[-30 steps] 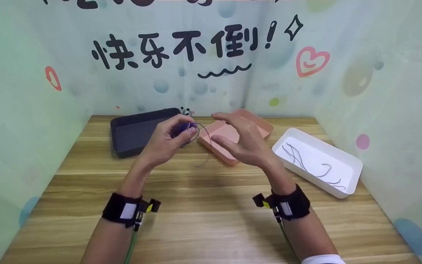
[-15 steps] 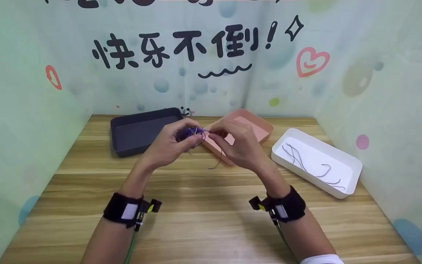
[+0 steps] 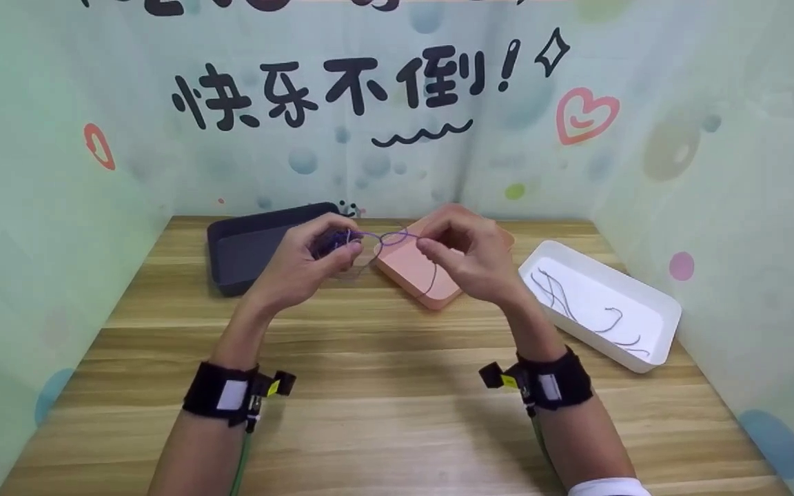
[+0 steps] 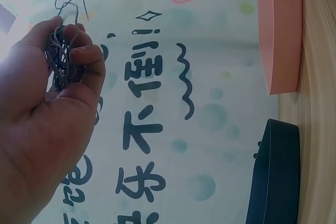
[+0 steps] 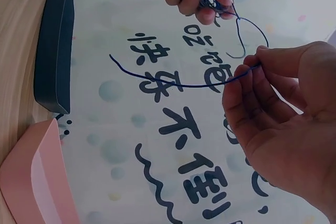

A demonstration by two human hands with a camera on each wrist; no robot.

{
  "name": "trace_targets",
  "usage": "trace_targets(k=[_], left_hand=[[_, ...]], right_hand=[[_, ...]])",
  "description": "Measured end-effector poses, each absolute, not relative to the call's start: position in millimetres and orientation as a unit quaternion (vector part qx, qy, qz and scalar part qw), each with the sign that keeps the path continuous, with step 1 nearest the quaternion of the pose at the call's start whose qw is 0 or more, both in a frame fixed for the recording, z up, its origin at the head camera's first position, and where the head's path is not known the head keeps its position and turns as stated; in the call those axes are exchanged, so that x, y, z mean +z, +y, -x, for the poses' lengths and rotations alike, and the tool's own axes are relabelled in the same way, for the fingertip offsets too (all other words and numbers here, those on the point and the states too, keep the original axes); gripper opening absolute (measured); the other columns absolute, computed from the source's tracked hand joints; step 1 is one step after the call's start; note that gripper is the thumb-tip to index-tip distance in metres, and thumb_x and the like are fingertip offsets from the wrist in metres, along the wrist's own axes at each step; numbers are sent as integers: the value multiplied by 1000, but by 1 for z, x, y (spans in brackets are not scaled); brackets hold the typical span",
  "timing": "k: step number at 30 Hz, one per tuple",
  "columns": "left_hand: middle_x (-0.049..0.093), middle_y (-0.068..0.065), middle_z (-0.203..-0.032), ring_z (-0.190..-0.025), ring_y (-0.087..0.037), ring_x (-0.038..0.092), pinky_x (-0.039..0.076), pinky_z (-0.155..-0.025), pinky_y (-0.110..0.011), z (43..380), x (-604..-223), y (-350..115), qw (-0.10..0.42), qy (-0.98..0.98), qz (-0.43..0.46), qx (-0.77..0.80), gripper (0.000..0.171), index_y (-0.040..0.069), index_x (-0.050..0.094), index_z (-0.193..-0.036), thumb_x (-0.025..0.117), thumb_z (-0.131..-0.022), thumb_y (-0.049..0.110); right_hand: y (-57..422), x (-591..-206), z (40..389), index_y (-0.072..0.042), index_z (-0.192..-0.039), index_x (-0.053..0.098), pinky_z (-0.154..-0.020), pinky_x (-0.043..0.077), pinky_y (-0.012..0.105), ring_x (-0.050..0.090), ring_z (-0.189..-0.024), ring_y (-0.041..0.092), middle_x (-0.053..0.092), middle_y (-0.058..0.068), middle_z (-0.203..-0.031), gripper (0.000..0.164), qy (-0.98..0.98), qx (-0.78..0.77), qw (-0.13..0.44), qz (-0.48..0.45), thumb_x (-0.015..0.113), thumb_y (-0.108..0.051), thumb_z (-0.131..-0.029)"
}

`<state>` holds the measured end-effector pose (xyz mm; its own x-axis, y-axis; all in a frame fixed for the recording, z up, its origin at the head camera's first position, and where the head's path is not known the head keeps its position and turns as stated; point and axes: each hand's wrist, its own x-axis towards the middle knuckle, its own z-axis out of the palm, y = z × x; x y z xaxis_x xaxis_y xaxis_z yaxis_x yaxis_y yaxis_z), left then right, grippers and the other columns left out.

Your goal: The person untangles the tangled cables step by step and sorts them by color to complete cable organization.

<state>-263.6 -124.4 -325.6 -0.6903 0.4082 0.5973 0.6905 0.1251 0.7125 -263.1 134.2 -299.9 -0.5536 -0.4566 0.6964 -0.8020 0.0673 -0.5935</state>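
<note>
My left hand (image 3: 293, 269) grips a tangled bundle of thin cords (image 4: 60, 59), dark blue, purple and grey, between thumb and curled fingers. The palm hides part of the bundle in the head view. My right hand (image 3: 476, 265) pinches one blue-purple cord (image 5: 184, 85) between thumb and fingertips. That cord runs from the bundle to the right fingertips and forms a small loop midway between the hands. Its loose end trails past the right fingers. Both hands are up above the table, the left partly over the dark tray, the right over the pink one.
A dark tray (image 3: 245, 251) stands back left and a pink tray (image 3: 407, 269) back centre. To the right, a white tray (image 3: 597, 293) holds several grey cords (image 3: 562, 300). A printed curtain (image 3: 287, 165) rises behind the wooden table (image 3: 383, 413).
My right hand, at first spread apart from the bundle, came in, took a cord end and has drawn it rightward. The left hand has shifted slightly left with the bundle.
</note>
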Motion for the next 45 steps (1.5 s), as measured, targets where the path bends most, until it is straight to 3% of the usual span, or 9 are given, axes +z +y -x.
trace_targets(k=[5, 14, 22, 27, 35, 40, 45], left_hand=[[58, -4, -87, -68, -20, 52, 43, -53, -31, 266, -326, -132, 148, -744, 353, -547, 17, 15, 59, -105, 57, -89, 16], [53, -10, -78, -63, -28, 48, 40, -50, -31, 269, -327, -127, 125, -726, 353, -577, 21, 12, 57, -111, 56, -90, 17], [57, -9, -103, -81, -24, 55, 50, -60, -37, 264, -331, -113, 128, -701, 340, -614, 33, 6, 57, -111, 68, -81, 14], [58, -10, -94, -75, -22, 54, 49, -57, -35, 264, -333, -108, 161, -701, 332, -610, 31, 7, 60, -103, 73, -76, 15], [59, -11, -88, -71, -23, 56, 49, -56, -34, 264, -332, -110, 177, -691, 338, -614, 18, 3, 62, -95, 68, -79, 8], [60, -12, -88, -69, -23, 55, 47, -52, -32, 264, -331, -111, 156, -684, 344, -624, 18, 1, 60, -96, 66, -81, 8], [61, -12, -88, -67, -24, 53, 43, -48, -30, 263, -331, -112, 139, -688, 342, -625, 16, 2, 59, -97, 64, -83, 8]], right_hand=[[151, -300, 270, 2, -86, 63, -51, 44, 30, 52, -65, 31, 59, 15, -81, 4, -712, 540, 153, -422, 61, 2, -83], [153, -304, 274, 3, -86, 63, -49, 44, 30, 52, -60, 29, 58, 15, -75, 7, -737, 534, 122, -396, 63, -4, -83], [131, -308, 271, 4, -85, 63, -50, 46, 31, 53, -62, 26, 56, 16, -82, 5, -715, 542, 117, -427, 63, -1, -82], [122, -309, 269, 2, -86, 64, -51, 46, 30, 53, -62, 22, 58, 14, -79, 6, -725, 536, 104, -421, 63, -4, -83], [120, -305, 266, 2, -84, 63, -49, 44, 28, 52, -59, 24, 56, 15, -74, 5, -736, 521, 97, -420, 62, -3, -84], [121, -302, 264, 0, -86, 62, -48, 45, 31, 53, -57, 25, 57, 13, -73, 3, -748, 474, 126, -447, 59, 0, -85], [124, -309, 273, -6, -84, 63, -50, 46, 27, 53, -61, 12, 58, 3, -76, 4, -766, 397, 197, -466, 63, -2, -82]])
